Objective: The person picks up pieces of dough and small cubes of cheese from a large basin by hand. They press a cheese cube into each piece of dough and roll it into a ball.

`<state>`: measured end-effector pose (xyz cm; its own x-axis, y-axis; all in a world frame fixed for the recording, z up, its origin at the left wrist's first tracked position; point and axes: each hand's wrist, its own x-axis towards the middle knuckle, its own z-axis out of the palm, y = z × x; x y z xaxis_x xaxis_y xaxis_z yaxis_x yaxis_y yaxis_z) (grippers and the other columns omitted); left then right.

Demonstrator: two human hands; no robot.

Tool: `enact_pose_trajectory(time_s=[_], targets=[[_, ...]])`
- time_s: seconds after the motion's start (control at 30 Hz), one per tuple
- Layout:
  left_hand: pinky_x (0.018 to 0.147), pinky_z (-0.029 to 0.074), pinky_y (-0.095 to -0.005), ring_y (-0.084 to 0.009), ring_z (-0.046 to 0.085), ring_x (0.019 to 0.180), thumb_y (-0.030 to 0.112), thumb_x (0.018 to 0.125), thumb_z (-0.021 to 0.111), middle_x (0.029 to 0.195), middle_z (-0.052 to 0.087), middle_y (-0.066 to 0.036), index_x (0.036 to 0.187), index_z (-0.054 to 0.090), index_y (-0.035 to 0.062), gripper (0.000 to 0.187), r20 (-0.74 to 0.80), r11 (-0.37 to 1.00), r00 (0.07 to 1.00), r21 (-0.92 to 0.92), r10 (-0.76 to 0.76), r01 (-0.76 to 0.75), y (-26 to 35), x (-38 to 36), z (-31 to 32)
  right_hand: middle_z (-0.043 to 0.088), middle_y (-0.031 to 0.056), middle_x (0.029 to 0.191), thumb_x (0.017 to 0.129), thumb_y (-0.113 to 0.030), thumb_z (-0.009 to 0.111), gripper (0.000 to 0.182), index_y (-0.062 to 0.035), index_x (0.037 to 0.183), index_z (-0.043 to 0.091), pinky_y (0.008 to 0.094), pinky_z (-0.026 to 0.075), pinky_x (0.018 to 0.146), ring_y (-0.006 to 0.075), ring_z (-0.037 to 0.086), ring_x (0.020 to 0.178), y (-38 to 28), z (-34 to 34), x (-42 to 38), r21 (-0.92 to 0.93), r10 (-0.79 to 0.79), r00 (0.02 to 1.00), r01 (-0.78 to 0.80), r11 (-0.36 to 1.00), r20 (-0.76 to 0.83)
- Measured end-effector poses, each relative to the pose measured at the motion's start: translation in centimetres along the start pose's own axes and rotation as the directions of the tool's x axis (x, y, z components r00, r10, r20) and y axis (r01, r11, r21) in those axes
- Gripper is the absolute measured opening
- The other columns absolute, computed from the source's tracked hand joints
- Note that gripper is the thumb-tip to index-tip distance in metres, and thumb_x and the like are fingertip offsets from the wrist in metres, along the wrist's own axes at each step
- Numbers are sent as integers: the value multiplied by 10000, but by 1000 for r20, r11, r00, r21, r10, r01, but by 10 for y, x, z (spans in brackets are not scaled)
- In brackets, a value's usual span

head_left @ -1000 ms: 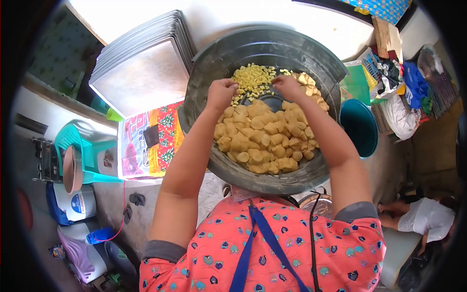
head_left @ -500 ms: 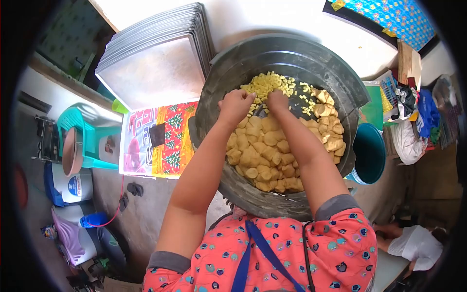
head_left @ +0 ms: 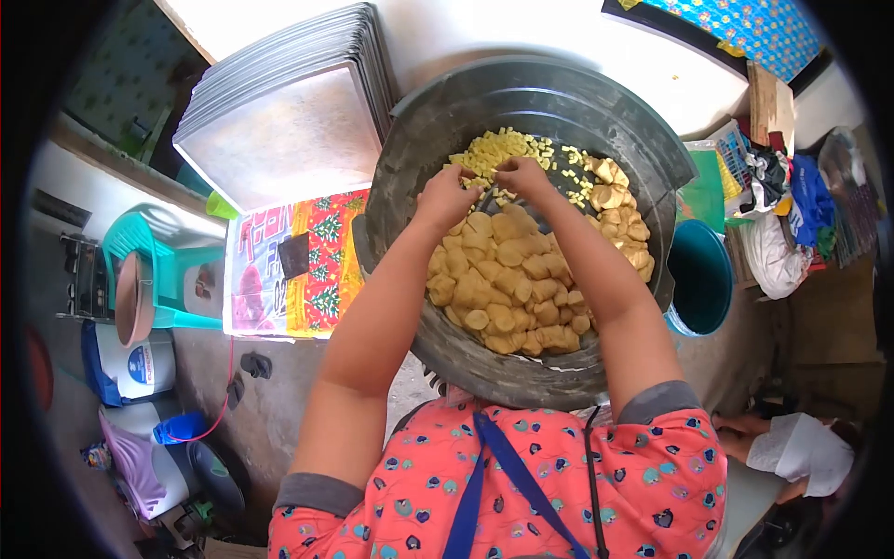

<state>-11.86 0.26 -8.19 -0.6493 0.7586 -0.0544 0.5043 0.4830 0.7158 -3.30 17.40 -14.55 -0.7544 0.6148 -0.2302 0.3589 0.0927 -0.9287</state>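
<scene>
A large dark tub point(head_left: 531, 79) stands before me, with many lumps of tan dough point(head_left: 503, 279) in its near part. Small yellow cubes point(head_left: 507, 144), perhaps cheese, lie heaped at its far side. More dough pieces point(head_left: 619, 210), flatter and separate, are along the right wall. My left hand point(head_left: 449, 197) is over the left edge of the cubes, fingers curled together. Close by on the right, my right hand point(head_left: 524, 177) hovers at the near edge of the heap, thumb and fingers pinched. Whatever is between the fingers of either hand is too small to make out.
A stack of metal trays point(head_left: 279, 121) leans on the wall, behind a table with a bright printed cover point(head_left: 321, 265). Right of the tub stands a teal bucket point(head_left: 698, 279). A green chair point(head_left: 158, 252) is at left. Another person point(head_left: 805, 452) is at lower right.
My right hand has lifted and shifted slightly left, out of the cubes, with its fingers now showing. My left hand has come down a little. The whole view has shifted slightly.
</scene>
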Motion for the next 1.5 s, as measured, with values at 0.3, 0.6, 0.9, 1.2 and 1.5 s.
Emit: enact_pose_trajectory(time_s=[0.3, 0.6, 0.9, 1.2, 1.5], targets=[[699, 444, -284, -144, 577, 789, 327, 827, 650, 955, 637, -47, 1008, 617, 46, 335, 390, 742, 906, -556, -167, 376, 11, -5, -1, 667, 76, 830, 763, -167, 691, 251, -6, 951, 645, 261, 484, 694, 135, 622, 766, -46, -12, -66, -25, -269, 949, 276, 961, 164], [660, 462, -243, -100, 579, 710, 282, 851, 622, 814, 646, -19, 954, 627, 57, 248, 404, 625, 915, -711, -13, 323, 3, -6, 3, 654, 62, 841, 772, -139, 669, 240, -8, 970, 636, 260, 480, 679, 132, 615, 758, -54, -20, -86, 76, -257, 946, 247, 966, 195], [590, 459, -243, -97, 574, 644, 228, 869, 585, 806, 651, -27, 968, 624, 58, 201, 331, 629, 936, -704, -122, 331, 3, -2, 3, 624, 111, 1034, 811, -161, 609, 388, -24, 1169, 546, 297, 488, 758, 185, 620, 879, -20, -23, -47, -164, -127, 978, 99, 982, -168], [597, 446, -257, -126, 591, 671, 243, 874, 587, 864, 646, -44, 1030, 588, 68, 234, 243, 627, 944, -706, -223, 330, -6, 0, 10, 650, 134, 972, 787, -208, 649, 408, 10, 1123, 567, 305, 480, 790, 179, 628, 889, -47, 17, -67, -25, -372, 894, 390, 921, 250], [607, 462, -358, -187, 618, 700, 253, 812, 592, 819, 652, -93, 963, 638, 54, 254, 385, 932, 916, -281, -110, 230, 7, 24, 17, 652, 68, 780, 846, -183, 592, 213, 8, 931, 635, 253, 486, 609, 125, 606, 662, -45, -18, -74, 74, -95, 992, 101, 992, -81]])
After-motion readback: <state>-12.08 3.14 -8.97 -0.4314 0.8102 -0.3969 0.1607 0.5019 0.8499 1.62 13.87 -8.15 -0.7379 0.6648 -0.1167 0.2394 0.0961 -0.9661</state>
